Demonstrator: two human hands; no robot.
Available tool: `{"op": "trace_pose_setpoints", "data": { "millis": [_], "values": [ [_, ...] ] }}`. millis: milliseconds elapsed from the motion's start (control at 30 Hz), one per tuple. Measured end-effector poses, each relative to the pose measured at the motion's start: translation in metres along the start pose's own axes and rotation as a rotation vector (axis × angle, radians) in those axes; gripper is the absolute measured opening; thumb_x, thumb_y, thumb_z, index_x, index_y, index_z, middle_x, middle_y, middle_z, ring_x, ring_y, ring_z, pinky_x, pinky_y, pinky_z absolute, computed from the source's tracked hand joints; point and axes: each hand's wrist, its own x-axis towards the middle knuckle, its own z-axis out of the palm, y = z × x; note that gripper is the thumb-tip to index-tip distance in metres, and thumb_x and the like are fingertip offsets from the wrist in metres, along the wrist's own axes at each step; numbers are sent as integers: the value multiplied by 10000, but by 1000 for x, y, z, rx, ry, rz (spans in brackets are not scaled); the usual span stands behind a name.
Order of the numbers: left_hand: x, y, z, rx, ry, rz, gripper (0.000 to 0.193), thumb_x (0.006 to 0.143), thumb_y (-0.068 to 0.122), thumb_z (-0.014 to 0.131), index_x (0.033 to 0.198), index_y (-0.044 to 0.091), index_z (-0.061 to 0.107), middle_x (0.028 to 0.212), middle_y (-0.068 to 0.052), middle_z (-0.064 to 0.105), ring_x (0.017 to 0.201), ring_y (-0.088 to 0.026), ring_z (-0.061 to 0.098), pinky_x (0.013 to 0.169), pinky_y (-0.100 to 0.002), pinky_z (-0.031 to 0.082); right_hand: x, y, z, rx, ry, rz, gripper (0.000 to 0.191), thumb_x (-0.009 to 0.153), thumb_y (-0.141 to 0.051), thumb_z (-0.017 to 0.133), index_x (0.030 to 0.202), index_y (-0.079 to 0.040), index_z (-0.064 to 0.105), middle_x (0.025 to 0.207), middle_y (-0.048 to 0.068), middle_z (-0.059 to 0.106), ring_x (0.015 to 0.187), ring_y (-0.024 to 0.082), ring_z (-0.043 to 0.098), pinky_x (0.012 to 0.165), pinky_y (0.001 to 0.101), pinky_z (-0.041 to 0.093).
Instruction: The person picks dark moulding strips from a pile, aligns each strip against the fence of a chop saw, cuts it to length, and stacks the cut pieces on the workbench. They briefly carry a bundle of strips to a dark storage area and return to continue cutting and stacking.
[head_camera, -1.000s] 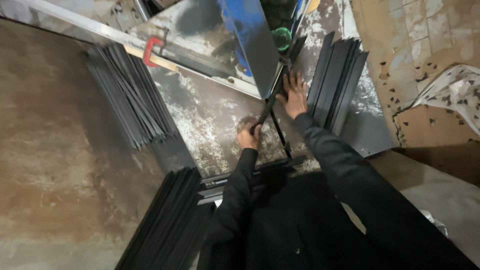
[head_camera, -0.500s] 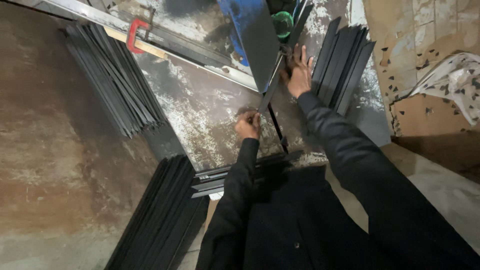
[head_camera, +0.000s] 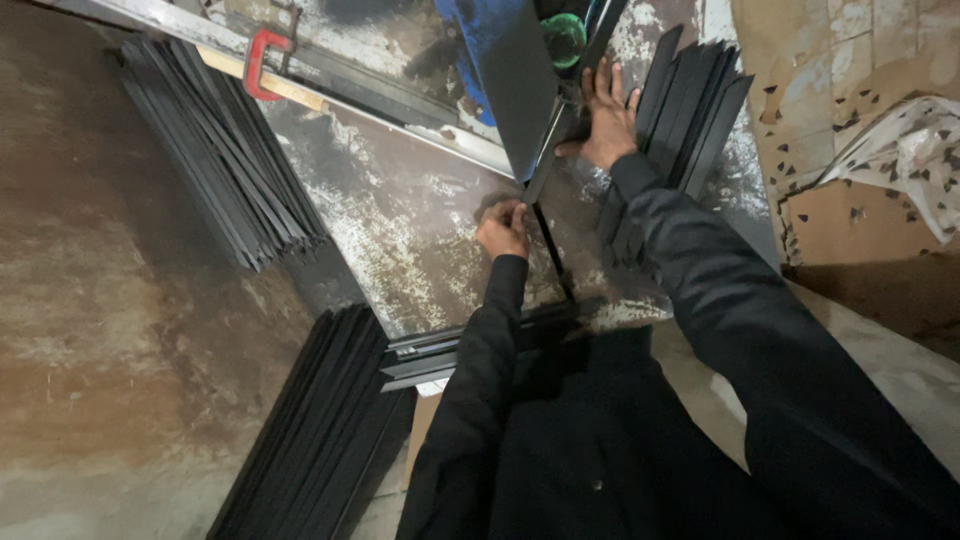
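Note:
On a worn metal work table (head_camera: 400, 220) a thin black metal strip (head_camera: 555, 250) runs from the machine toward me. My left hand (head_camera: 503, 228) is closed on the strip near its middle. My right hand (head_camera: 606, 118) lies with fingers spread on the far end of the strip, at the mouth of a blue-and-black machine (head_camera: 505, 70). Beside my right hand leans a stack of black strips (head_camera: 690, 110). Dark sleeves cover both arms.
A pile of black strips (head_camera: 225, 150) lies at the table's left, and another pile (head_camera: 320, 430) rests lower left. Short black strips (head_camera: 450, 350) lie at the table's near edge. A red clamp (head_camera: 262, 62) grips a rail. Crumpled printed sheeting (head_camera: 900, 160) sits at right.
The view has drifted so the table sits a little lower and left. My right hand has reached further toward the machine and spread flat. My left hand stays on the strip.

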Motion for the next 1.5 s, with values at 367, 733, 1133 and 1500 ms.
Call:
{"op": "trace_pose_setpoints", "data": {
  "millis": [367,733,1133,1500],
  "values": [
    [-53,-126,-146,175,-134,109,156,889,225,788,931,75,775,834,-111,757,728,-207,757,667,-340,589,12,19,29,-4,35,16,1377,649,-676,910,1694,-134,196,1750,115,35,1601,387,-3,1236,677,47],
    [-92,-193,-252,442,145,34,113,860,127,777,945,53,767,910,-131,750,803,-291,744,742,-393,595,99,7,22,-60,101,-24,1478,589,-678,926,1722,-81,188,1769,195,65,1622,431,17,1290,673,79],
    [-59,-174,-241,620,-38,76,561,833,125,743,1374,68,604,1224,-181,643,1148,-394,602,965,-479,509,120,-3,8,-136,128,-162,1367,745,-835,781,1760,-144,181,1803,187,32,1649,452,65,1292,650,104],
    [-72,-172,-254,914,-448,127,393,965,75,536,1340,139,635,1374,-171,588,1160,-364,626,913,-466,556,7,-24,26,927,329,293,903,858,13,627,1685,-120,290,1446,125,467,1205,319,471,964,378,417]
  ]
}}
